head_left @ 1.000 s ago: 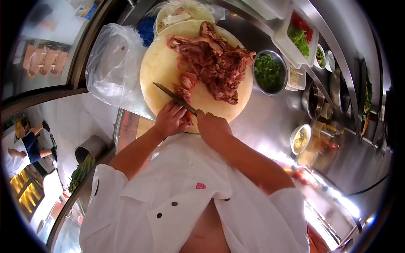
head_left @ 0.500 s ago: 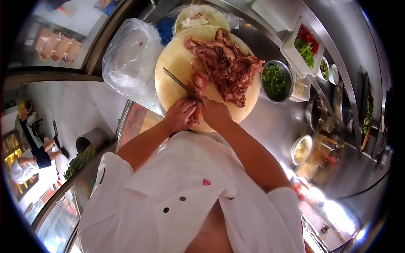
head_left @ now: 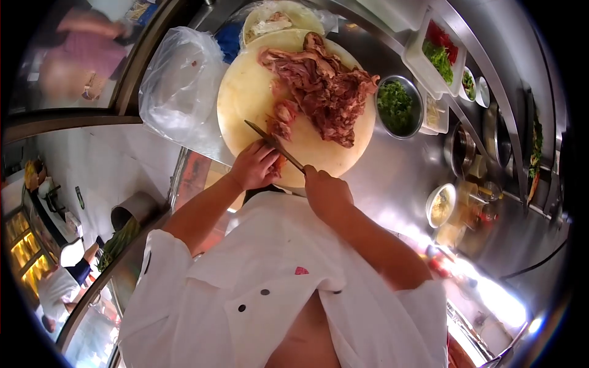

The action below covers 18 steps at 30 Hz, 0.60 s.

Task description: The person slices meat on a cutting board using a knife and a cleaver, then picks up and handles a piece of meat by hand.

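My right hand [head_left: 327, 193] is closed round the handle of a knife [head_left: 274, 145], whose blade slants up and left across the round chopping board [head_left: 240, 80]. Close against the blade, my left hand [head_left: 253, 164] presses its curled fingers on a small reddish piece of meat [head_left: 277, 167] at the board's near edge. Just beyond the blade lie cut bits of meat [head_left: 283, 119]. A large heap of brown-red cooked meat [head_left: 325, 86] covers the board's far right part.
Left of the board sits a clear plastic bag [head_left: 181, 86]. To the right are a metal bowl of chopped greens [head_left: 399, 107], a white tub of peppers [head_left: 437, 58] and a white bowl [head_left: 440, 205]. Other people [head_left: 58, 294] stand beyond the counter.
My right hand has moved right and toward me, drawing the knife back with it. The blade now lies at a different slant. My left hand stays on the meat.
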Each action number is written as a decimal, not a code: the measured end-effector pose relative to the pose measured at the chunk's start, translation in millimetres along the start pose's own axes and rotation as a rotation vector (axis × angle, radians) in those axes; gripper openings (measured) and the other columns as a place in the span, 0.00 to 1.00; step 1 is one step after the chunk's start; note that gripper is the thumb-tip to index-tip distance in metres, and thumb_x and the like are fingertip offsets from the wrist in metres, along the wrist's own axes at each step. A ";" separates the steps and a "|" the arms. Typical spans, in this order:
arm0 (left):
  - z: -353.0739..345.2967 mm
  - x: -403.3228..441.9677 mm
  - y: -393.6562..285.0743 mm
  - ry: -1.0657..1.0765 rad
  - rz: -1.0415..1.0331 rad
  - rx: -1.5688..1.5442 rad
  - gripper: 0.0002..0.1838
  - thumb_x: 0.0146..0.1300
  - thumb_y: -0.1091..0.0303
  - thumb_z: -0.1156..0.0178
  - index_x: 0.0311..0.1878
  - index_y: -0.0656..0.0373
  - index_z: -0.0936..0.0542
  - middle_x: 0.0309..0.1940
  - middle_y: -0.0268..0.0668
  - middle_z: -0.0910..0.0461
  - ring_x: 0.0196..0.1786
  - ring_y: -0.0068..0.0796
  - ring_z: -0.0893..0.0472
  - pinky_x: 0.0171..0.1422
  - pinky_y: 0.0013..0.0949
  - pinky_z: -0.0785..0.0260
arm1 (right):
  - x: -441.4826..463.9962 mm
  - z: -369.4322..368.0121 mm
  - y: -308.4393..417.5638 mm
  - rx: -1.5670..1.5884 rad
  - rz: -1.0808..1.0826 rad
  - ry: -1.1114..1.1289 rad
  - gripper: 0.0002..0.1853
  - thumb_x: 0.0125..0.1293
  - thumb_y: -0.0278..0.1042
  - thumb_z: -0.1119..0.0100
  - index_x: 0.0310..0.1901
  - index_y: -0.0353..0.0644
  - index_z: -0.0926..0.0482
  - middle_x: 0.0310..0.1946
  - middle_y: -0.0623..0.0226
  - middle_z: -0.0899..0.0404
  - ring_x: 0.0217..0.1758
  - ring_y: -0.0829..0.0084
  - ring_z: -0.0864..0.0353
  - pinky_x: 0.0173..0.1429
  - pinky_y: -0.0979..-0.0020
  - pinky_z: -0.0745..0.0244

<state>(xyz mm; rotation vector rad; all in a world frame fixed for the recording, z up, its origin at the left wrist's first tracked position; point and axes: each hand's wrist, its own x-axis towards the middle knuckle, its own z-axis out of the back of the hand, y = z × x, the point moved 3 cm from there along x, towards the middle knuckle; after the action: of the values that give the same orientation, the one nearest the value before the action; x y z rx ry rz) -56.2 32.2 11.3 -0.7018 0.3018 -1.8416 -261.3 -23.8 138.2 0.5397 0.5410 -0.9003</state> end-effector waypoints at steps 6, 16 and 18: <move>3.8 10.5 -2.1 -0.017 -0.017 -0.008 0.31 0.55 0.56 0.26 0.62 0.60 0.15 0.59 0.43 0.18 0.63 0.55 0.20 0.70 0.52 0.23 | -4.5 5.6 0.0 0.007 -0.030 0.071 0.16 0.77 0.27 0.48 0.63 0.37 0.29 0.46 0.50 0.13 0.44 0.49 0.07 0.46 0.51 0.12; -0.2 8.7 2.8 0.002 -0.006 -0.019 0.34 0.53 0.51 0.25 0.61 0.61 0.15 0.62 0.43 0.18 0.67 0.54 0.21 0.73 0.52 0.25 | 28.8 3.1 6.4 0.162 0.017 0.008 0.14 0.75 0.27 0.45 0.59 0.35 0.28 0.43 0.46 0.13 0.43 0.46 0.08 0.48 0.50 0.12; -0.4 8.8 4.5 0.001 0.004 -0.020 0.34 0.52 0.51 0.25 0.60 0.61 0.15 0.61 0.43 0.18 0.67 0.54 0.21 0.72 0.52 0.25 | 43.5 -0.9 9.8 0.148 0.046 -0.034 0.12 0.74 0.26 0.46 0.56 0.35 0.28 0.41 0.46 0.13 0.42 0.46 0.08 0.47 0.49 0.12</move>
<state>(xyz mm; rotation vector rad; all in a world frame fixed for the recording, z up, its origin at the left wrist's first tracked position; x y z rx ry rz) -55.0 22.4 11.4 -0.7138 0.3223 -1.8370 -231.1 -43.2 111.8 0.6668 0.4314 -0.9087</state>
